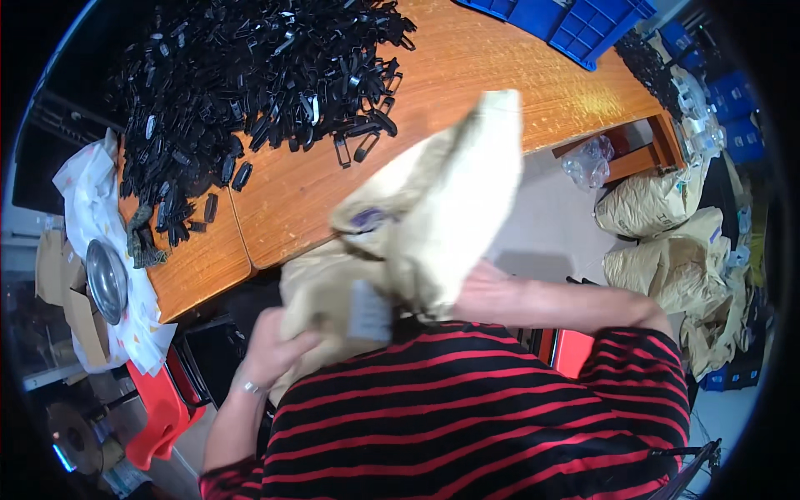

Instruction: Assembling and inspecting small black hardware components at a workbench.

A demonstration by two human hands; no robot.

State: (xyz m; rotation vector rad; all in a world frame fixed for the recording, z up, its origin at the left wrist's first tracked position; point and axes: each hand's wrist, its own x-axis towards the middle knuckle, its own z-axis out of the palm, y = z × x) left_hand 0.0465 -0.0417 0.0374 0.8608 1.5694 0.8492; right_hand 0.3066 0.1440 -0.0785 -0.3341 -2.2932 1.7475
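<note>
Blurred though the bag point(483, 183) is, it shows in front of the striped shirt point(467, 400), reaching over the near edge of the table point(287, 200). The left hand point(275, 346) has fingers curled on its left side, their tips hard to make out; the right hand point(482, 292) is partly behind it, so its fingers' opening cannot be told. The view's top edge cuts off the clips point(275, 83) and crate point(592, 29). Tabletop separates clips and bag; floor point(533, 217) stretches from the bag toward the sacks point(658, 271).
</note>
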